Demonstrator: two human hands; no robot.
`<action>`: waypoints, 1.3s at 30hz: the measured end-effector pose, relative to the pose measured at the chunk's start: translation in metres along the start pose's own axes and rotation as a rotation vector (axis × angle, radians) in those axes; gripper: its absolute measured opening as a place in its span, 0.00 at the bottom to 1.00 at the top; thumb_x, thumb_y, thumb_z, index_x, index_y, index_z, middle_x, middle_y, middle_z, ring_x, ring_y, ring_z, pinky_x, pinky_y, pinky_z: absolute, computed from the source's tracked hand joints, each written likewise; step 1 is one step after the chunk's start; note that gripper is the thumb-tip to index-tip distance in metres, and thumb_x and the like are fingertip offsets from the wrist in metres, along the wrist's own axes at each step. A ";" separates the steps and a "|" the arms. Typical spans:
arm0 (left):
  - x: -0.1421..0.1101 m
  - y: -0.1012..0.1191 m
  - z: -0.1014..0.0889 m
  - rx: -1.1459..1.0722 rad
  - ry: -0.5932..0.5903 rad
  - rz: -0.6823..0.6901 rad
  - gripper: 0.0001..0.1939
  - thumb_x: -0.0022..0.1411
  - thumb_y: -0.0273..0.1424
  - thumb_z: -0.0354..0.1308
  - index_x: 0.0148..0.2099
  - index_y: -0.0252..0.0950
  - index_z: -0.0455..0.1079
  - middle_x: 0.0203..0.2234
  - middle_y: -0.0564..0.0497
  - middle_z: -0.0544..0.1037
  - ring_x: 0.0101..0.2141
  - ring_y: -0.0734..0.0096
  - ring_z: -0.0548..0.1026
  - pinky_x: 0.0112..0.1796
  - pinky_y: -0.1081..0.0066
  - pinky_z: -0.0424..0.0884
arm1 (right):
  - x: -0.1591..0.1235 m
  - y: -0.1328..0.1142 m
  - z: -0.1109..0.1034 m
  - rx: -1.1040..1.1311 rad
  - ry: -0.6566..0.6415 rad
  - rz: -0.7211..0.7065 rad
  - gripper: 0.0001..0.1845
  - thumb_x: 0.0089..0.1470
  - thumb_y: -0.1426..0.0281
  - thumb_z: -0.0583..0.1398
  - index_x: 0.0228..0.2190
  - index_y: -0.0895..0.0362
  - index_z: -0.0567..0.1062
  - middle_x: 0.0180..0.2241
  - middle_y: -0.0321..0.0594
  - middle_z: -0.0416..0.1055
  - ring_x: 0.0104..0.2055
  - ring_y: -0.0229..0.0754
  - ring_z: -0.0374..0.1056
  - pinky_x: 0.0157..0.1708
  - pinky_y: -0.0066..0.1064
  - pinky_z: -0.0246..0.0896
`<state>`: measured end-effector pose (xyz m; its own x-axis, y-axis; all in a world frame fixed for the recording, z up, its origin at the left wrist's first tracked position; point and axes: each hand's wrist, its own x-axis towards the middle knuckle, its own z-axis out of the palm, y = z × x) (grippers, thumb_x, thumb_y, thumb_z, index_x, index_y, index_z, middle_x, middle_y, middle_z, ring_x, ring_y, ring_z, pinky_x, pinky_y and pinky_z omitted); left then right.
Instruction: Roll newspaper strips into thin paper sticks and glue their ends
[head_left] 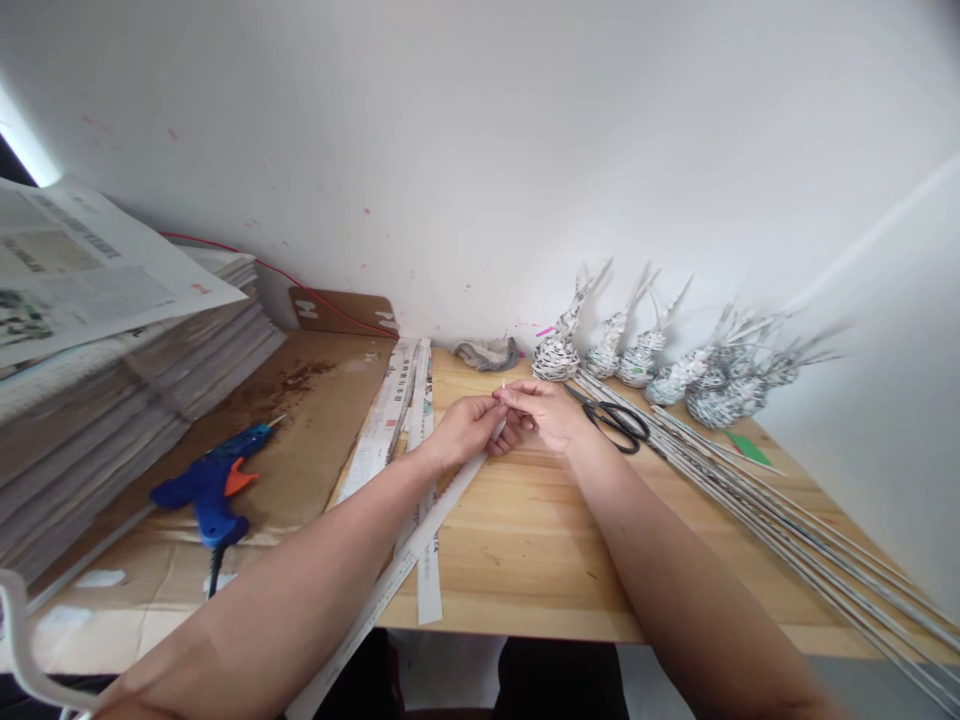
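Observation:
Both hands meet over the middle of the wooden table, fingers pinched on one end of a long newspaper strip [442, 508]. My left hand [471, 425] is closed on it from the left, and my right hand [541, 412] is closed on it from the right. A small pale tip pokes up between the fingertips. From the hands, the strip slants down to the lower left, passing beside my left forearm and off the table's front edge. More cut newspaper strips [382, 415] lie on the table left of my hands. Black-handled scissors [616, 422] rest right of my right hand.
Several woven paper gourd-like shapes [556, 355] stand along the wall. Thin rolled paper sticks [757, 515] lie at the right. A blue glue gun [214, 480] rests on cardboard [337, 400] beside a newspaper stack [150, 400]. A grey cloth [487, 354] lies behind my hands.

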<state>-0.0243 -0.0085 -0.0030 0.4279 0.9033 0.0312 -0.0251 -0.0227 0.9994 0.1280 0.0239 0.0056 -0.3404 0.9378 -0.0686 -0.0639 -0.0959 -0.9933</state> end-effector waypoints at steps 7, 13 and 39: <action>-0.001 0.001 0.001 0.053 -0.022 0.016 0.19 0.61 0.42 0.51 0.36 0.28 0.71 0.24 0.45 0.77 0.22 0.73 0.74 0.26 0.72 0.71 | 0.002 0.002 0.007 0.067 0.040 0.014 0.19 0.36 0.61 0.69 0.18 0.58 0.68 0.16 0.29 0.64 0.16 0.29 0.55 0.16 0.25 0.38; -0.001 0.001 0.001 0.039 -0.035 -0.001 0.20 0.62 0.42 0.50 0.37 0.28 0.70 0.24 0.45 0.76 0.23 0.73 0.74 0.27 0.73 0.71 | 0.000 0.001 0.005 0.065 0.006 0.014 0.18 0.38 0.59 0.68 0.20 0.58 0.69 0.16 0.29 0.63 0.16 0.28 0.54 0.16 0.24 0.39; -0.001 -0.003 0.000 -0.039 -0.029 -0.041 0.22 0.57 0.45 0.55 0.36 0.28 0.72 0.26 0.44 0.77 0.24 0.73 0.75 0.27 0.72 0.72 | -0.001 0.000 -0.004 0.044 -0.122 0.062 0.17 0.39 0.59 0.69 0.26 0.59 0.75 0.20 0.32 0.68 0.19 0.29 0.58 0.20 0.24 0.50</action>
<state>-0.0241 -0.0093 -0.0060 0.4554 0.8903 -0.0083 -0.0425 0.0311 0.9986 0.1324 0.0245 0.0056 -0.4563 0.8823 -0.1153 -0.0790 -0.1693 -0.9824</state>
